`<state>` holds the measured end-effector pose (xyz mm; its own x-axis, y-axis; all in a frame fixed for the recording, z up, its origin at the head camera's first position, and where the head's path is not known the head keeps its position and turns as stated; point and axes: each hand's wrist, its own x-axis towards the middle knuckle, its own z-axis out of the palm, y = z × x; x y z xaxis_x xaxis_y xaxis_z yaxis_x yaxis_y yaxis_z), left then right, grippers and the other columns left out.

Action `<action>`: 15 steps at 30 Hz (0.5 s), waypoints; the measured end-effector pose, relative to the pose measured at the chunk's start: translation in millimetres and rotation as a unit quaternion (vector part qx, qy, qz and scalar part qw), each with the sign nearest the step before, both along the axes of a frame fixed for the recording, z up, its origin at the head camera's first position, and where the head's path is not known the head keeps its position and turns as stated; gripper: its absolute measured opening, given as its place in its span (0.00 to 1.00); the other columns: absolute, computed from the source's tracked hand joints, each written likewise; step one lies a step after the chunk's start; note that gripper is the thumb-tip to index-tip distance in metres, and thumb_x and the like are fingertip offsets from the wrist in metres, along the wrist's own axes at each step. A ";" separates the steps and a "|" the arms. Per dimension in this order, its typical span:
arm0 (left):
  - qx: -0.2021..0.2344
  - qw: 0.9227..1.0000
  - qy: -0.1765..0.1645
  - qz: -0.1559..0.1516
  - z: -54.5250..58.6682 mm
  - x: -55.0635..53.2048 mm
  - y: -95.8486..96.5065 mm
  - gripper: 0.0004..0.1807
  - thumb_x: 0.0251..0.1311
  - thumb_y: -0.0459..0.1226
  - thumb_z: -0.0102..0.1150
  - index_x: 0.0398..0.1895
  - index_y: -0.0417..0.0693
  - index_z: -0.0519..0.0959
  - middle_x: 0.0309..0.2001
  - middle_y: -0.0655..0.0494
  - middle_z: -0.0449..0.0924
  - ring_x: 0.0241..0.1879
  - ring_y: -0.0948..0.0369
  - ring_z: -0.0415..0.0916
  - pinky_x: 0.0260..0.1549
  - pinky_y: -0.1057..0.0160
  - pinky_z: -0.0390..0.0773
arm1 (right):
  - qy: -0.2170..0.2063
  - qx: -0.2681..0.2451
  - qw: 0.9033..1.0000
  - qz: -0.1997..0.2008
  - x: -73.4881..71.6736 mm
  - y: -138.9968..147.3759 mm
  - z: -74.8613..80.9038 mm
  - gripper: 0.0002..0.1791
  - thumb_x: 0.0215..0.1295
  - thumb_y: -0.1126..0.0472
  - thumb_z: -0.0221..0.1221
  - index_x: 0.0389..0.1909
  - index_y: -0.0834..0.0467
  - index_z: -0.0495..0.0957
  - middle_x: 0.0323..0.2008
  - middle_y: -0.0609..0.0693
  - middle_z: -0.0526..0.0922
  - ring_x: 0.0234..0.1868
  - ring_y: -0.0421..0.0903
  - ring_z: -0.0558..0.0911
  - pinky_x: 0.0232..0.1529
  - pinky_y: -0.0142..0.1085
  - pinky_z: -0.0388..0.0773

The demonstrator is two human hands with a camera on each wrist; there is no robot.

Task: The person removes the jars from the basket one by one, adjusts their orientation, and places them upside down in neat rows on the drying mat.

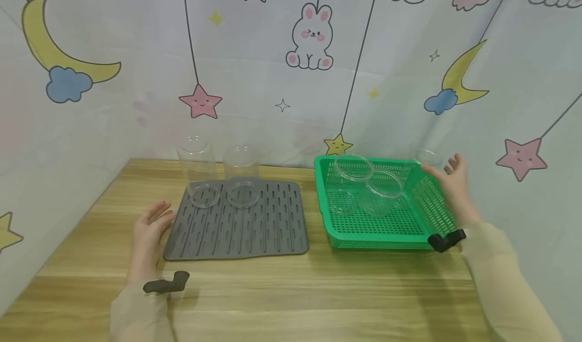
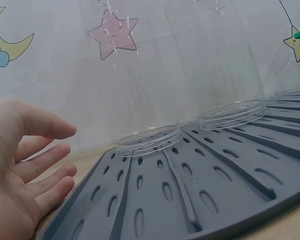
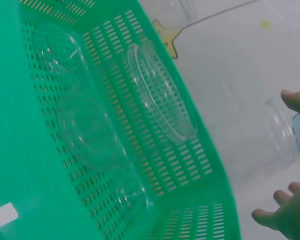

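Note:
Two clear plastic jars, a left jar (image 1: 196,167) and a right jar (image 1: 242,170), stand mouth down on the back of a grey drying mat (image 1: 245,231). My left hand (image 1: 152,226) is beside the mat's left edge, fingers loosely bent and apart from the jars. At the right is a green basket (image 1: 364,241) with two clear jars in it, rims up, one rim (image 1: 354,166) behind the other (image 1: 384,184). Around another clear jar (image 3: 260,145) by the basket's far right corner, my right hand (image 1: 454,188) spreads its thumb and fingers, with gaps showing beside the rim.
A wooden table (image 1: 282,291) carries the mat and basket side by side, with a narrow strip between them. Close behind them hangs a white curtain (image 1: 273,125) printed with stars, moons and a rabbit.

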<state>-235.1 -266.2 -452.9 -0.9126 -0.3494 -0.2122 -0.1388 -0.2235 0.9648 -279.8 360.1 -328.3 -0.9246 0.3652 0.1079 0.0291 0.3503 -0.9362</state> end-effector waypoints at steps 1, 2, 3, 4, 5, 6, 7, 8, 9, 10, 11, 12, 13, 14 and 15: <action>-0.001 1.000 0.000 0.000 0.0 -0.1 0.1 0.36 0.67 0.32 0.56 0.76 0.46 0.55 0.67 0.59 0.65 0.67 0.61 0.63 0.45 0.83 0.73 | -0.010 0.008 1.000 0.010 -0.5 2.5 -0.8 0.57 0.67 0.47 0.58 0.76 0.52 0.23 0.78 0.56 0.29 0.79 0.56 0.37 0.77 0.52 0.44; -0.001 1.000 -0.001 0.000 -0.1 -0.2 0.1 0.36 0.67 0.32 0.56 0.76 0.46 0.55 0.68 0.59 0.65 0.67 0.61 0.63 0.45 0.83 0.73 | -0.020 0.015 0.999 0.020 -0.8 4.5 -1.2 0.57 0.67 0.47 0.58 0.76 0.53 0.22 0.78 0.57 0.29 0.78 0.58 0.37 0.77 0.53 0.44; -0.003 1.000 -0.001 0.000 -0.1 -0.2 0.1 0.36 0.67 0.32 0.56 0.76 0.46 0.55 0.68 0.58 0.65 0.67 0.61 0.63 0.45 0.83 0.73 | -0.028 0.020 0.999 0.031 -1.6 6.4 -1.7 0.56 0.68 0.46 0.57 0.76 0.54 0.22 0.78 0.59 0.28 0.78 0.59 0.37 0.76 0.54 0.44; -0.002 1.000 -0.002 0.000 -0.1 -0.2 0.1 0.36 0.67 0.32 0.56 0.76 0.46 0.55 0.68 0.58 0.65 0.67 0.61 0.63 0.45 0.83 0.73 | -0.036 0.026 0.998 0.042 -2.1 8.0 -1.9 0.57 0.68 0.46 0.57 0.76 0.55 0.21 0.78 0.60 0.28 0.78 0.60 0.36 0.76 0.55 0.44; -0.002 1.000 -0.002 0.001 -0.1 -0.2 0.1 0.36 0.67 0.32 0.56 0.76 0.46 0.55 0.68 0.58 0.65 0.67 0.62 0.63 0.45 0.83 0.73 | -0.045 0.036 0.997 0.051 -2.9 9.4 -2.1 0.57 0.68 0.46 0.56 0.76 0.56 0.21 0.77 0.61 0.28 0.78 0.61 0.36 0.76 0.56 0.44; -0.005 1.000 -0.002 -0.001 -0.2 -0.2 0.0 0.36 0.67 0.32 0.56 0.76 0.46 0.55 0.69 0.58 0.64 0.67 0.62 0.63 0.45 0.83 0.72 | -0.054 0.044 0.996 0.060 -3.8 10.6 -2.2 0.57 0.69 0.46 0.56 0.75 0.56 0.20 0.77 0.61 0.27 0.77 0.62 0.36 0.75 0.57 0.44; -0.008 1.000 -0.002 -0.002 -0.1 -0.1 0.0 0.36 0.67 0.32 0.56 0.76 0.46 0.54 0.69 0.57 0.64 0.66 0.62 0.64 0.45 0.83 0.72 | -0.061 0.053 0.994 0.070 -4.6 11.8 -2.3 0.57 0.69 0.45 0.56 0.75 0.56 0.20 0.77 0.62 0.27 0.77 0.63 0.36 0.75 0.58 0.44; -0.005 1.000 -0.002 -0.002 0.0 0.0 0.0 0.36 0.67 0.32 0.56 0.76 0.46 0.54 0.70 0.57 0.64 0.66 0.63 0.64 0.45 0.83 0.72 | -0.068 0.059 0.993 0.078 -5.5 12.5 -2.5 0.58 0.69 0.45 0.56 0.75 0.57 0.19 0.77 0.63 0.27 0.77 0.63 0.36 0.75 0.59 0.44; -0.005 1.000 -0.001 -0.003 0.2 0.3 0.2 0.36 0.67 0.32 0.56 0.76 0.46 0.54 0.70 0.57 0.64 0.65 0.63 0.64 0.45 0.83 0.72 | -0.074 0.065 0.991 0.087 -6.8 13.4 -2.9 0.58 0.69 0.46 0.56 0.75 0.57 0.19 0.76 0.63 0.26 0.77 0.64 0.36 0.75 0.59 0.44; -0.003 1.000 0.000 -0.005 0.4 0.4 0.2 0.36 0.67 0.32 0.56 0.76 0.46 0.54 0.69 0.57 0.64 0.65 0.63 0.64 0.46 0.83 0.73 | -0.078 0.070 0.990 0.094 -8.2 14.2 -3.0 0.58 0.69 0.46 0.56 0.75 0.58 0.19 0.76 0.64 0.26 0.77 0.65 0.36 0.74 0.60 0.44; -0.005 1.000 0.000 -0.005 0.6 0.6 0.4 0.36 0.67 0.32 0.56 0.76 0.46 0.54 0.69 0.58 0.64 0.64 0.64 0.65 0.45 0.83 0.73 | -0.080 0.072 0.989 0.101 -9.6 14.9 -3.3 0.57 0.69 0.47 0.56 0.75 0.58 0.19 0.76 0.65 0.27 0.77 0.65 0.37 0.74 0.60 0.44; -0.004 1.000 0.001 -0.006 0.8 0.7 0.5 0.36 0.67 0.32 0.56 0.76 0.45 0.54 0.68 0.58 0.65 0.63 0.64 0.65 0.45 0.83 0.73 | -0.079 0.073 0.988 0.107 -11.0 15.2 -3.4 0.57 0.70 0.47 0.56 0.75 0.59 0.20 0.76 0.66 0.28 0.76 0.66 0.37 0.74 0.60 0.45; -0.003 1.000 0.001 -0.004 1.1 0.8 0.8 0.36 0.67 0.32 0.56 0.76 0.45 0.54 0.68 0.59 0.65 0.62 0.65 0.65 0.45 0.83 0.73 | -0.077 0.074 0.988 0.112 -12.5 15.5 -3.7 0.56 0.70 0.48 0.56 0.75 0.60 0.21 0.76 0.66 0.29 0.76 0.67 0.38 0.74 0.61 0.46; 0.001 1.000 0.002 -0.003 1.2 0.7 0.9 0.36 0.67 0.32 0.56 0.76 0.45 0.54 0.67 0.59 0.65 0.62 0.65 0.66 0.45 0.82 0.73 | -0.075 0.072 0.988 0.117 -14.0 15.6 -3.9 0.56 0.70 0.49 0.56 0.75 0.61 0.22 0.76 0.67 0.30 0.76 0.67 0.38 0.74 0.61 0.46; -0.002 1.000 0.002 -0.003 1.3 0.5 1.1 0.36 0.67 0.32 0.56 0.76 0.45 0.54 0.67 0.59 0.65 0.61 0.66 0.66 0.45 0.82 0.73 | -0.074 0.072 0.987 0.121 -15.2 15.7 -4.0 0.55 0.70 0.49 0.56 0.75 0.62 0.24 0.76 0.68 0.31 0.76 0.67 0.39 0.73 0.61 0.47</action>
